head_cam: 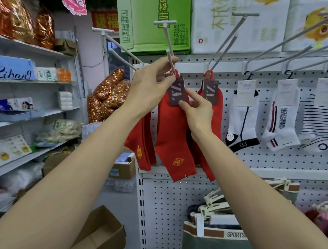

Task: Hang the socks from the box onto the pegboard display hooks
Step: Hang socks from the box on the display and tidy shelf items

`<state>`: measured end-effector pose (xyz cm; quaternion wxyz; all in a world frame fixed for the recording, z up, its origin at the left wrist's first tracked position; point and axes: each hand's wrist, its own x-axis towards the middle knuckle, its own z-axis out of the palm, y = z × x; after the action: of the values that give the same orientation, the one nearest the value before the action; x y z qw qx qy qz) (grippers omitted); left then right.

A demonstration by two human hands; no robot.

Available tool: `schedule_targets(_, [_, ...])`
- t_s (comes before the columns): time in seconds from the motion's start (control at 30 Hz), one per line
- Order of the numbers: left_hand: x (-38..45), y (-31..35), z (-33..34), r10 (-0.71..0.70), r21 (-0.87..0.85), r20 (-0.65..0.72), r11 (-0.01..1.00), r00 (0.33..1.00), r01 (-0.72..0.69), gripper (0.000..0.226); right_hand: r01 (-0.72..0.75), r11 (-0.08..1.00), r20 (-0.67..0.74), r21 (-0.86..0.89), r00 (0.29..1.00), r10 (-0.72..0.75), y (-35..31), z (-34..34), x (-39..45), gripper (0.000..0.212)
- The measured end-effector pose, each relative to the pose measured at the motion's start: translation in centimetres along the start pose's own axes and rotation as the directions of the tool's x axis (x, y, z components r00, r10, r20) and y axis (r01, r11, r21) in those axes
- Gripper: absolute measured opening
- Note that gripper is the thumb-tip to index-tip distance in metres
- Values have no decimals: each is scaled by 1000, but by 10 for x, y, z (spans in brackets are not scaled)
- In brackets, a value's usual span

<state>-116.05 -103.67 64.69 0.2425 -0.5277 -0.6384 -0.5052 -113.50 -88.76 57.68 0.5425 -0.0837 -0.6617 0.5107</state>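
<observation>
A pair of red socks (174,138) with a dark card label and a red plastic hanger hangs at the tip of a white display hook (170,51). My left hand (150,86) pinches the top of the label and the hanger, right at the hook's rod. My right hand (197,110) grips the lower edge of the same label. Another red pair (140,142) hangs behind to the left, and a third red pair (217,102) hangs on the neighbouring hook to the right. The white pegboard (170,205) is behind them. An open cardboard box (98,237) sits on the floor below.
Several white and striped socks (280,117) hang on hooks to the right. Long hook rods (229,40) jut toward me overhead. Green and white cartons (153,11) sit on top of the display. Shelves of goods (23,83) fill the left. Hangers and clothing (220,227) lie lower right.
</observation>
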Motion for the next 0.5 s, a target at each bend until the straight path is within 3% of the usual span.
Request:
schedule_targets(0.23, [4, 8, 5, -3, 41, -198, 999, 980, 11, 22, 33, 995, 38, -96, 999, -30, -5, -7, 7, 38])
schedule_targets(0.5, [1, 16, 3, 0, 184, -217, 982, 976, 41, 23, 171, 939, 82, -297, 985, -153, -6, -27, -12, 38])
